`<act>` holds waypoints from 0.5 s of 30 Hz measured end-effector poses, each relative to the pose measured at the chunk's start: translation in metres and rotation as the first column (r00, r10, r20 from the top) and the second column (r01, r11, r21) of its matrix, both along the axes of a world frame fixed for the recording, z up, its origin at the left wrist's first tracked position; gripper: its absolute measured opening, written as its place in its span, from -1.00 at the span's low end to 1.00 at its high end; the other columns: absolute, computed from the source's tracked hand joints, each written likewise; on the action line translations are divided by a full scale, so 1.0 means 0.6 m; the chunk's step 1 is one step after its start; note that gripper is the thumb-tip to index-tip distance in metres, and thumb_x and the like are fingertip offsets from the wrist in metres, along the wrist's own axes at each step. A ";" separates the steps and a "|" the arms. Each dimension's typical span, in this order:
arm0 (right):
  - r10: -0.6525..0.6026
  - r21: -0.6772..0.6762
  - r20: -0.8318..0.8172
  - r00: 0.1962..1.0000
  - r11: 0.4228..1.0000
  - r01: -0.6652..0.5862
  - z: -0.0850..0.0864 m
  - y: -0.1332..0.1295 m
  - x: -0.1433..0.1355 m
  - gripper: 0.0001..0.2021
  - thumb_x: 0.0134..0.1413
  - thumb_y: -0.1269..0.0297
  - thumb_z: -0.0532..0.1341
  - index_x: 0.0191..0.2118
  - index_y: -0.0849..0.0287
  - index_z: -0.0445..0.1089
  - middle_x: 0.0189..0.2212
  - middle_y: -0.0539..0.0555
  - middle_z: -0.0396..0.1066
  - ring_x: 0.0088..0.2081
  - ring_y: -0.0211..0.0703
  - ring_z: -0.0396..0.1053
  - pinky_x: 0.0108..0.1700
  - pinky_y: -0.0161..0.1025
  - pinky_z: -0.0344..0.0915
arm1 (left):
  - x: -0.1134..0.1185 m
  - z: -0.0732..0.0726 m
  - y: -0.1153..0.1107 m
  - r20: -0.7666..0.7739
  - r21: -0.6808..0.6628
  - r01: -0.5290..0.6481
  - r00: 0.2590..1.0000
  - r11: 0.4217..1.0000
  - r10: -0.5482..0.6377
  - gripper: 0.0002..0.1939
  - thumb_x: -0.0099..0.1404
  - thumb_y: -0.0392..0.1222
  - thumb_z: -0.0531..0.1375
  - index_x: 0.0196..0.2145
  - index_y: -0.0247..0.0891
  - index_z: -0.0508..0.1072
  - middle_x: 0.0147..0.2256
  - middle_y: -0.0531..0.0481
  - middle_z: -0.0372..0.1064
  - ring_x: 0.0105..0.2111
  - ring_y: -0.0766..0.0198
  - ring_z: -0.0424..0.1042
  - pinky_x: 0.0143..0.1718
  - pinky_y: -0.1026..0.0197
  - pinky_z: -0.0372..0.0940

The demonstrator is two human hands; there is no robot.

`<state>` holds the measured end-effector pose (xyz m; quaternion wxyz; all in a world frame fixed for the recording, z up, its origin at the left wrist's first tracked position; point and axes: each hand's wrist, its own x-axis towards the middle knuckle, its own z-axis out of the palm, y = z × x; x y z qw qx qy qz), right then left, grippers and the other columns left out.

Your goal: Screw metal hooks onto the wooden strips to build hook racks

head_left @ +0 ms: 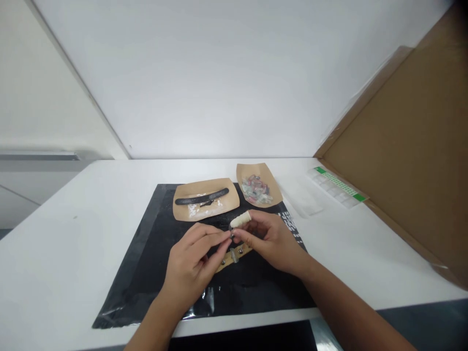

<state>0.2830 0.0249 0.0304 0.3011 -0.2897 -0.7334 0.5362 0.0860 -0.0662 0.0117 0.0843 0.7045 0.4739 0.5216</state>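
Observation:
Above a black mat, my left hand (195, 256) and my right hand (272, 239) meet at the fingertips. Both are closed in a pinch on one small shiny dark piece (232, 235), too small to name and partly covered by the fingers. A cream-coloured finger cot (240, 219) covers one finger of the right hand. Just beneath the fingers lies a tan strip (228, 258) carrying several shiny round studs and a clear upright piece (234, 255). The left hand hides part of this strip.
The black mat (153, 282) lies on a white table (66, 243). One paper tray (179, 212) holds a black curved nail file (201, 197) and white bits; another (243, 170) holds small red and clear pieces. A green-and-clear case (338, 185) lies beside a cardboard panel (409, 146).

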 end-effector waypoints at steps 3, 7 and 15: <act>0.009 -0.089 -0.009 1.000 0.996 -0.010 -0.001 0.002 0.002 -0.77 0.27 0.09 0.40 -0.21 0.17 0.55 -0.32 0.08 0.63 -0.25 -0.11 0.61 -0.18 -0.19 0.54 | 0.004 -0.001 0.002 -0.002 0.027 0.021 1.000 0.999 -0.021 -0.81 0.43 -0.38 0.30 -0.06 -0.18 0.63 -0.20 -0.07 0.58 -0.22 0.25 0.58 -0.18 0.23 0.54; 0.019 -0.063 0.019 1.000 0.998 -0.017 0.006 0.001 0.005 -0.78 0.26 0.11 0.41 -0.20 0.18 0.57 -0.30 0.07 0.62 -0.26 -0.15 0.58 -0.20 -0.22 0.52 | 0.003 -0.007 0.004 -0.035 0.036 0.022 0.999 0.999 -0.021 -0.82 0.43 -0.40 0.30 -0.09 -0.19 0.62 -0.21 -0.08 0.56 -0.21 0.24 0.55 -0.18 0.21 0.52; -0.003 -0.026 0.020 1.000 1.000 0.004 0.003 0.004 0.003 -0.71 0.03 0.08 0.55 -0.25 0.16 0.60 -0.28 0.05 0.60 -0.37 -0.24 0.48 -0.34 -0.28 0.43 | -0.012 -0.022 0.000 -0.150 0.070 0.040 0.988 0.997 -0.029 -0.68 0.40 -0.48 0.29 0.01 -0.16 0.59 -0.12 -0.10 0.57 -0.14 0.17 0.52 -0.15 0.14 0.47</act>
